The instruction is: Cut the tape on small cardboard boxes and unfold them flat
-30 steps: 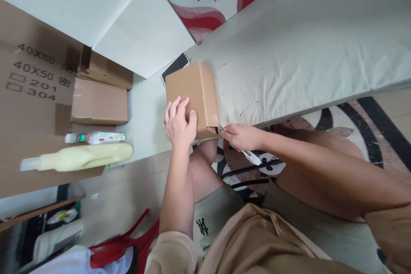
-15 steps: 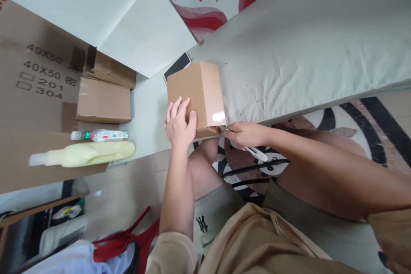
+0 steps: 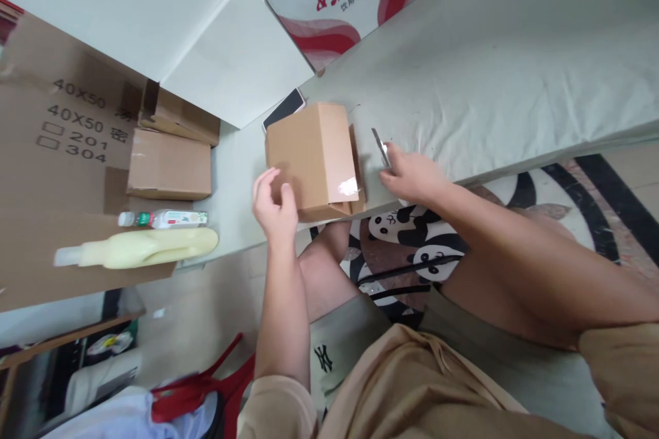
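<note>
A small brown cardboard box (image 3: 294, 158) stands on the cloth-covered surface before me, with a flap loosened along its right side and shiny tape near the front corner. My left hand (image 3: 275, 202) is at the box's left front edge, fingers apart and curved; whether the fingertips touch the cardboard I cannot tell. To the right of the box, my right hand (image 3: 412, 175) is closed around a utility knife (image 3: 382, 148). The blade points up and away from me, apart from the box.
A phone (image 3: 284, 110) lies behind the box. White cartons (image 3: 237, 48) and a red-and-white carton (image 3: 350, 7) stand at the back. Smaller cardboard boxes (image 3: 169, 163), a plastic bottle (image 3: 178, 219) and a pale yellow bottle (image 3: 154, 247) are at left. The surface's front edge is near my knees.
My right hand has drawn the utility knife away from the box's front corner, up and to the right. The right flap now stands out. My left hand has loosened and slid slightly left.
</note>
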Available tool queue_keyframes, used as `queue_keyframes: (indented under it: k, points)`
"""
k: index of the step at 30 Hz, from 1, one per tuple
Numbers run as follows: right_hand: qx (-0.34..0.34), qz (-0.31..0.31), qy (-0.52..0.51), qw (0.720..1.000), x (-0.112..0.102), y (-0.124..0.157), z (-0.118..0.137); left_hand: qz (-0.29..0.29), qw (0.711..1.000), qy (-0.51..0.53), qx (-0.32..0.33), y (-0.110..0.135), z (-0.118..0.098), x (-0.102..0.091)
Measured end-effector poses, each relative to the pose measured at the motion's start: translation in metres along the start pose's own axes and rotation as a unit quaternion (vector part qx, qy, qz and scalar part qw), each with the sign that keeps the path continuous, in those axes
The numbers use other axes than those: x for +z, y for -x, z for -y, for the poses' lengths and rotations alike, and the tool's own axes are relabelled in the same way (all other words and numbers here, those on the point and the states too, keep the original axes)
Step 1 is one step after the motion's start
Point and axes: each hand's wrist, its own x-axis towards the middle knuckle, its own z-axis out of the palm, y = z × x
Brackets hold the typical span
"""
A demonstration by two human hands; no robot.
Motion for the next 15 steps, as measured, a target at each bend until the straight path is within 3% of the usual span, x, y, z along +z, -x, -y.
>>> queue_keyframes:
  k: [6,10,12,15]
  points:
    - [0.003,-0.059,-0.028,0.998,-0.002,-0.011,-0.009,-0.168,0.97,0.054,-0.166,0.026,0.034,-0.015]
    - [-0.004,-0.128,-0.064,0.99,-0.002,-0.012,-0.009,-0.112,0.95,0.127,-0.263,0.054,0.057,-0.014]
    - [-0.079,-0.141,-0.052,0.985,0.002,-0.011,-0.009,-0.066,0.944,0.153,-0.285,0.063,0.064,-0.011]
    - [-0.226,-0.088,0.008,0.97,0.015,-0.01,-0.009,-0.028,0.941,0.181,-0.285,0.069,0.069,-0.005]
